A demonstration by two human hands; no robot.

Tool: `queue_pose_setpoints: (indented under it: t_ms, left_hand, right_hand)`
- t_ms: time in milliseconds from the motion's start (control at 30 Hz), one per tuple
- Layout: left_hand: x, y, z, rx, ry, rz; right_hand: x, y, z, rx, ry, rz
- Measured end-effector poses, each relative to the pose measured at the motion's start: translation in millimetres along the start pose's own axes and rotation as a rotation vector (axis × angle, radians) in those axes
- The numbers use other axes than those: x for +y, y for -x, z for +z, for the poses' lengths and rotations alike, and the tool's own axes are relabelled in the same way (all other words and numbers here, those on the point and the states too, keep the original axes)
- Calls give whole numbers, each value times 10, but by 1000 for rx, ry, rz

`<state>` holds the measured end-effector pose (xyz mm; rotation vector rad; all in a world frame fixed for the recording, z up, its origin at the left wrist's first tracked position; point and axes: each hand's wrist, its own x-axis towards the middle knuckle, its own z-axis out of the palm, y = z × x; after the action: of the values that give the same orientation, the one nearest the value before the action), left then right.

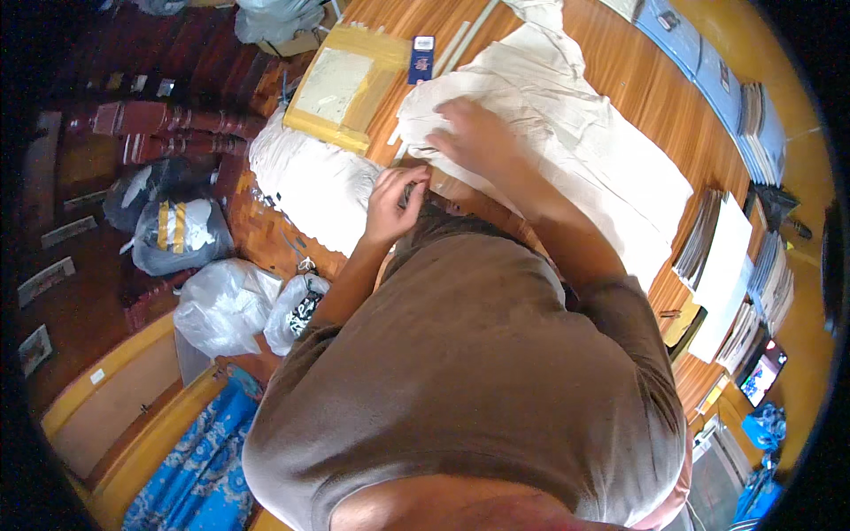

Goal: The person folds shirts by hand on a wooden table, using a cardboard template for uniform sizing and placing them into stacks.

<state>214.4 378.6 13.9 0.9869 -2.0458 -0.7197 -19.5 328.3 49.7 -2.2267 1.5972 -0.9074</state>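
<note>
At far left, a white bundle sits beside a taped box. My left hand curls near my lap; whether it pinches anything, I cannot tell. Beyond it lies a small blue box. My right hand, fingers bent, is over the white cloth spread across the table; its grip is unclear.
</note>
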Motion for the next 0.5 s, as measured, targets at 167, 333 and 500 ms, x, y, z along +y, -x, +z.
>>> queue_pose_setpoints:
  t_ms: [167,333,500]
  left_hand:
    - [-159,205,-337,78,-14,-54]
    - [-251,-405,-268,-192,-123,134]
    - [-650,-978,126,-480,-259,191]
  right_hand:
    - [76,-294,600,-446,157,-120]
    - [776,-538,-187,-132,-472,266]
    - [1848,-146,-1035,573,79,766]
